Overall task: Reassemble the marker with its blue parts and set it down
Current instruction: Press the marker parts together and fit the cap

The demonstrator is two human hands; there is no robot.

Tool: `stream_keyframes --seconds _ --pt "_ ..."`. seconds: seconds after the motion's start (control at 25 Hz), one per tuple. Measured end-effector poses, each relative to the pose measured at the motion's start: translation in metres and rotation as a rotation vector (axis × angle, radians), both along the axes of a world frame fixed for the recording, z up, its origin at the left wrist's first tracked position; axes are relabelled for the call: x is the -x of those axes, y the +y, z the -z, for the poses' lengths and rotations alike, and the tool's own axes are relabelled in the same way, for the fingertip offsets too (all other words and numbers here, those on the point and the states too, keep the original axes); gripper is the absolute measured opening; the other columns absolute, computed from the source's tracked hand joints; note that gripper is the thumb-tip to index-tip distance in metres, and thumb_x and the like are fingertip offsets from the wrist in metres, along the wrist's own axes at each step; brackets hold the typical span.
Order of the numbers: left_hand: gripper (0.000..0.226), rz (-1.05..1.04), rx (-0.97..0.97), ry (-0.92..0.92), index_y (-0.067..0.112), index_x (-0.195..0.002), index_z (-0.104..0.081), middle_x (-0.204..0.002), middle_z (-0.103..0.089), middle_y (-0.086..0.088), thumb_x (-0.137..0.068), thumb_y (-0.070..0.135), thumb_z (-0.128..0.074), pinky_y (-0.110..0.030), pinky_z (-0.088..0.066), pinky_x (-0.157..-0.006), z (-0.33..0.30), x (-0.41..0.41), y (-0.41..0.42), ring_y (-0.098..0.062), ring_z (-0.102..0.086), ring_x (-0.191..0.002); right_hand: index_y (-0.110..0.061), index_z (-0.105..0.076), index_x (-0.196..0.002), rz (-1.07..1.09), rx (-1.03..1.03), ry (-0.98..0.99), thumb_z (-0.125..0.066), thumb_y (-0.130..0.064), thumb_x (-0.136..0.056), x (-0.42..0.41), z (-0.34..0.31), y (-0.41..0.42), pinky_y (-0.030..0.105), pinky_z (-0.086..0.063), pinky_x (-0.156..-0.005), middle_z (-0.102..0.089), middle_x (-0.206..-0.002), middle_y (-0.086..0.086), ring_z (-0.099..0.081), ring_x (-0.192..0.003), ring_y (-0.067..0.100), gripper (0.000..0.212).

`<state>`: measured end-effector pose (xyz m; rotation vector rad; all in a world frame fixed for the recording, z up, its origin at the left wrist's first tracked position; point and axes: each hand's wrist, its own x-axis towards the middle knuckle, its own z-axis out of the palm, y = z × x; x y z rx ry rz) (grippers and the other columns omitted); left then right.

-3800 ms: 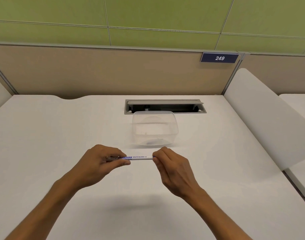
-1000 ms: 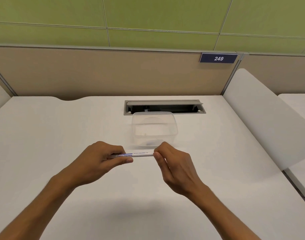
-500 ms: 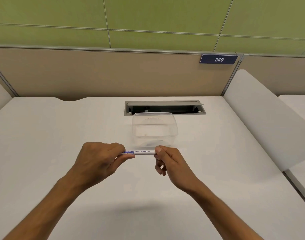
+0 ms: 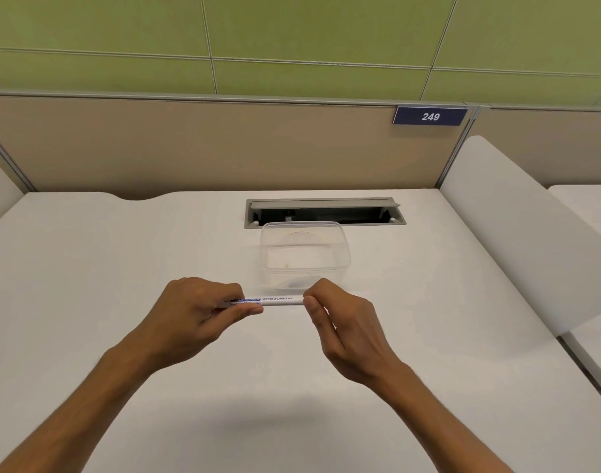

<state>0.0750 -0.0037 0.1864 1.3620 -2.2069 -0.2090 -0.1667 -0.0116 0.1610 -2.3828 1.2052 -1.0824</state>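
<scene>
One marker (image 4: pixel 279 300) here, white barrel with blue print reading "WHITE BOARD", held level above the desk (image 4: pixel 87 268) between two hands. The left hand (image 4: pixel 193 312) has its fingers curled round the marker's left end, thumb underneath. The right hand (image 4: pixel 340 322) pinches the right end with thumb and fingertips, so that tip is hidden; can't tell if a blue cap is on there. Just behind the marker sits one clear plastic container (image 4: pixel 305 257), open at the top. Behind that is one cable slot (image 4: pixel 324 213) sunk into the desk, and one blue plate (image 4: pixel 429 116) on the partition reads 249.
</scene>
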Motion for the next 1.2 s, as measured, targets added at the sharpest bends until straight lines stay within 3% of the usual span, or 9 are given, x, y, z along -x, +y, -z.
stream_keyframes --seconds 0.24,0.4,0.48,0.64,0.8,0.96,1.2 --pt "0.042 0.007 0.159 -0.095 0.020 -0.061 -0.057 -0.044 -0.040 0.006 -0.090 0.049 -0.049 -0.027 -0.027 -0.039 -0.002 0.006 0.003 -0.019 -0.035 -0.039 -0.011 -0.042 -0.072 -0.037 -0.265 -0.224 -0.034 -0.033 -0.102 -0.005 0.002 0.004 0.037 -0.036 -0.053 -0.047 -0.060 0.005 -0.041 -0.055 0.022 0.038" --pt "0.041 0.007 0.258 -0.316 0.016 -0.061 -0.058 -0.047 -0.050 0.003 -0.091 0.045 -0.053 -0.025 -0.024 -0.037 -0.006 0.005 0.002 -0.024 -0.039 -0.035 -0.025 -0.039 -0.061 -0.103 -0.721 -0.484 -0.038 -0.031 -0.099 -0.009 -0.003 0.001 0.027 -0.034 -0.053 -0.039 -0.055 -0.012 -0.043 -0.048 0.011 0.039" --pt "0.042 0.015 0.217 -0.303 0.018 -0.062 -0.058 -0.047 -0.050 0.006 -0.091 0.047 -0.050 -0.023 -0.023 -0.039 -0.008 0.005 0.002 -0.020 -0.038 -0.035 -0.028 -0.039 -0.058 -0.102 -0.757 -0.497 -0.039 -0.032 -0.099 -0.008 -0.003 0.001 0.026 -0.036 -0.052 -0.039 -0.052 -0.014 -0.045 -0.048 0.012 0.040" --pt "0.049 -0.025 -0.001 -0.136 0.023 -0.062 -0.054 -0.044 -0.039 0.010 -0.088 0.062 -0.041 -0.023 -0.023 -0.042 -0.007 0.003 0.001 -0.011 -0.033 -0.041 -0.023 -0.045 -0.069 0.020 -0.397 -0.234 -0.034 -0.042 -0.100 -0.007 -0.002 0.005 0.041 -0.041 -0.056 -0.050 -0.058 -0.001 -0.048 -0.056 0.019 0.037" --pt "0.051 0.008 -0.183 0.015 0.021 -0.061 -0.049 -0.046 -0.034 0.004 -0.086 0.065 -0.044 -0.026 -0.023 -0.045 -0.002 -0.001 -0.002 -0.013 -0.032 -0.044 -0.018 -0.054 -0.087 0.043 0.060 0.036 -0.035 -0.030 -0.102 0.000 -0.003 0.002 0.035 -0.040 -0.046 -0.051 -0.073 -0.008 -0.034 -0.057 0.010 0.027" --pt "0.048 0.070 -0.301 0.180 0.022 -0.058 -0.047 -0.047 -0.028 0.007 -0.085 0.061 -0.050 -0.026 -0.022 -0.046 -0.004 -0.001 -0.002 -0.011 -0.026 -0.045 -0.019 -0.051 -0.092 0.003 0.184 0.037 -0.035 -0.028 -0.104 0.001 -0.005 -0.001 0.028 -0.034 -0.044 -0.053 -0.078 -0.004 -0.029 -0.062 0.006 0.022" --pt "0.053 0.124 -0.399 0.273 0.016 -0.054 -0.040 -0.050 -0.025 0.008 -0.084 0.058 -0.054 -0.018 -0.021 -0.046 -0.007 0.002 -0.001 -0.009 -0.024 -0.047 -0.017 -0.050 -0.094 -0.053 0.294 0.073 -0.031 -0.028 -0.106 0.007 -0.007 -0.005 0.029 -0.034 -0.046 -0.056 -0.079 0.001 -0.040 -0.060 0.016 0.024"
